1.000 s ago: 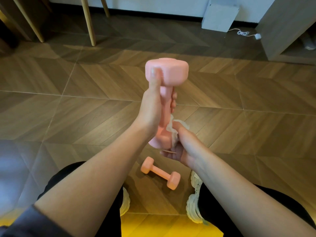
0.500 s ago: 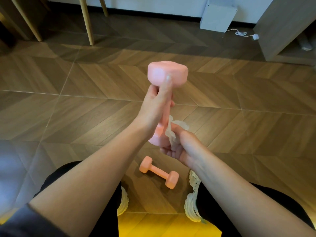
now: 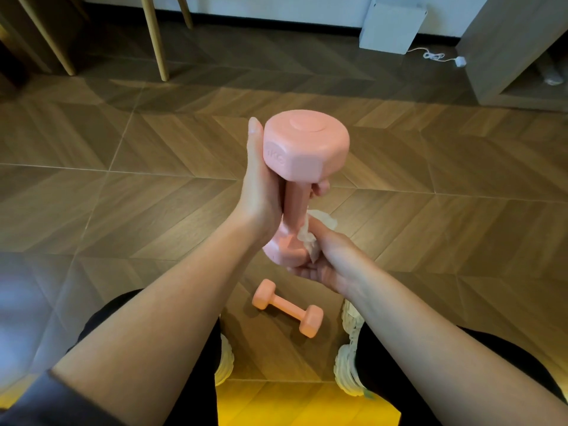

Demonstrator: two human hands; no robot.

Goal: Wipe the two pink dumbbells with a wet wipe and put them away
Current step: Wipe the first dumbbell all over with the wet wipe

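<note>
I hold one pink dumbbell (image 3: 304,149) upright in front of me. My left hand (image 3: 261,198) is wrapped around its handle, with the thumb lying against the top head. My right hand (image 3: 325,259) cups the lower head and presses a crumpled white wet wipe (image 3: 313,235) against the handle's base and that head. The second pink dumbbell (image 3: 287,307) lies on the wooden floor between my feet, untouched.
My two pale shoes (image 3: 349,358) stand on either side of the floor dumbbell. Wooden chair legs (image 3: 155,38) rise at the back left. A white box (image 3: 393,23) with a cable sits by the wall, and a grey cabinet (image 3: 504,47) stands at the back right.
The held dumbbell has turned in my left hand. My thumb moved from across the top head to its left side. My right hand and the wipe stayed at the lower end.
</note>
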